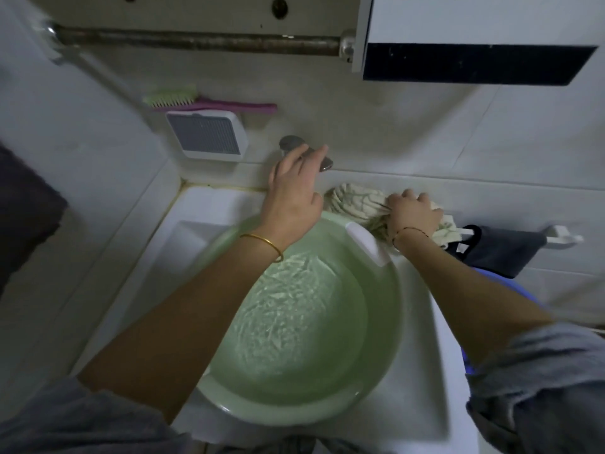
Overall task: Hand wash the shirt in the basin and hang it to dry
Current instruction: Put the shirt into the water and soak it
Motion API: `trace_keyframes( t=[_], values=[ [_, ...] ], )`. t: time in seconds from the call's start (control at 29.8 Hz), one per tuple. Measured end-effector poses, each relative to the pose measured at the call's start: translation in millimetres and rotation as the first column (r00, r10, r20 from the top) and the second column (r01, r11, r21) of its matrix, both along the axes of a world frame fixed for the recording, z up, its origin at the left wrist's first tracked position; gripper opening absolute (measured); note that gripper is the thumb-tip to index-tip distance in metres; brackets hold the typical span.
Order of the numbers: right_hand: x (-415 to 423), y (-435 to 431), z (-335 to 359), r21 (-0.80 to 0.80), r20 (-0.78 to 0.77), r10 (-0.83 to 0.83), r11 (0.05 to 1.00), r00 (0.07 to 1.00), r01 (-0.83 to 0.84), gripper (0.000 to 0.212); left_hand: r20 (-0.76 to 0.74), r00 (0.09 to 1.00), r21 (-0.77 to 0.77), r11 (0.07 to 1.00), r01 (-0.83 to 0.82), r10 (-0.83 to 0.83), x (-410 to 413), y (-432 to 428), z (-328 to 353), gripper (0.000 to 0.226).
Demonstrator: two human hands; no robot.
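Note:
A pale green basin (370,365) sits in the white sink, holding rippling water. The shirt (355,200), cream with thin green stripes, lies bunched on the sink's back right edge, outside the basin. My right hand (413,213) grips the bunched shirt. My left hand (294,191) reaches over the basin's far rim to the metal tap (291,143), fingers curled over its handle. Whether water runs from the tap is hidden by the hand.
The white sink (422,371) fills the corner between tiled walls. A green-and-pink brush (183,99) and a white soap holder (209,135) hang on the back wall. A dark cloth (504,249) hangs on a white hook at right. A rusty pipe (196,40) runs above.

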State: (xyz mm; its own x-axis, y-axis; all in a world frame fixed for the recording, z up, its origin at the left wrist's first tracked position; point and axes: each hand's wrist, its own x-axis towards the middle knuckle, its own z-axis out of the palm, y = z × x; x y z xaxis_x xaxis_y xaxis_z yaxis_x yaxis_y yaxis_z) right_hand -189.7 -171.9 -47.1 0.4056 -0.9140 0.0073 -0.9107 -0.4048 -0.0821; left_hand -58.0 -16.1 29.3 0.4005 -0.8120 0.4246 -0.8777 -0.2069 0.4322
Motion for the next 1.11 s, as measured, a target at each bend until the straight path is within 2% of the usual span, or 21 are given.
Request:
trace_keyframes(
  t=[0.07, 0.13, 0.23, 0.3, 0.44, 0.5, 0.57, 0.64, 0.77, 0.87, 0.94, 1.01, 1.11],
  values=[
    [-7.1, -0.1, 6.8, -0.023, 0.161, -0.043, 0.999, 0.986, 0.047, 0.027, 0.031, 0.999, -0.099, 0.995, -0.006, 0.009, -0.3, 5.0, -3.1, 0.068],
    [-14.0, 1.6, 18.4, -0.079, 0.329, -0.03, 0.995, 0.944, 0.06, 0.027, 0.032, 0.999, -0.135, 0.991, 0.022, -0.017, -1.9, 7.6, -5.7, 0.066],
    [-19.6, 13.6, 44.1, -0.2, 0.572, 0.058, 0.977, 0.818, 0.07, 0.035, 0.023, 0.997, -0.143, 0.986, 0.083, -0.08, -7.4, 10.2, -3.1, 0.062],
    [-19.3, 31.1, 66.6, -0.289, 0.685, 0.157, 0.955, 0.712, 0.066, 0.041, -0.006, 0.993, -0.136, 0.984, 0.112, -0.114, -11.6, 13.5, 1.3, 0.069],
    [-15.0, 74.2, 113.5, -0.477, 0.771, 0.364, 0.874, 0.522, 0.096, 0.042, -0.107, 0.986, -0.224, 0.969, 0.105, -0.132, -16.0, 25.6, 23.3, 0.086],
    [-13.5, 93.5, 131.8, -0.53, 0.749, 0.439, 0.847, 0.497, 0.051, 0.038, -0.071, 0.995, -0.294, 0.955, 0.051, -0.075, -15.1, 35.7, 34.4, 0.086],
    [-10.7, 109.9, 141.6, -0.511, 0.7, 0.463, 0.856, 0.544, -0.072, 0.037, -0.075, 0.997, -0.304, 0.953, -0.018, -0.005, -9.6, 49.5, 38.8, 0.083],
    [-6.9, 122.7, 135.1, -0.41, 0.626, 0.458, 0.882, 0.631, -0.234, 0.038, -0.062, 0.997, -0.225, 0.972, -0.065, 0.052, 1.2, 68.1, 28.8, 0.075],
    [2.9, 142.3, 80.9, -0.064, 0.477, 0.423, 0.891, 0.77, -0.45, 0.034, -0.126, 0.987, 0.151, 0.985, -0.078, 0.098, 17.9, 107.7, -16.9, 0.062],
    [9.1, 154.4, 44.0, 0.1, 0.41, 0.384, 0.883, 0.827, -0.459, 0.036, -0.152, 0.978, 0.319, 0.944, -0.087, 0.142, 14.8, 124.9, -44.8, 0.061],
    [12.4, 154.5, 31.2, 0.194, 0.322, 0.379, 0.871, 0.868, -0.452, 0.055, -0.093, 0.978, 0.398, 0.907, -0.137, 0.188, 12.3, 126.5, -55.8, 0.066],
    [12.6, 150.0, 23.6, 0.3, 0.191, 0.39, 0.85, 0.901, -0.432, 0.067, -0.008, 0.974, 0.523, 0.831, -0.19, 0.228, 7.4, 125.4, -62.3, 0.073],
    [6.4, 144.4, 10.7, 0.327, 0.143, 0.379, 0.854, 0.914, -0.405, 0.06, 0.075, 0.98, 0.601, 0.776, -0.194, 0.186, 1.9, 123.9, -72.4, 0.071]
  ],
)
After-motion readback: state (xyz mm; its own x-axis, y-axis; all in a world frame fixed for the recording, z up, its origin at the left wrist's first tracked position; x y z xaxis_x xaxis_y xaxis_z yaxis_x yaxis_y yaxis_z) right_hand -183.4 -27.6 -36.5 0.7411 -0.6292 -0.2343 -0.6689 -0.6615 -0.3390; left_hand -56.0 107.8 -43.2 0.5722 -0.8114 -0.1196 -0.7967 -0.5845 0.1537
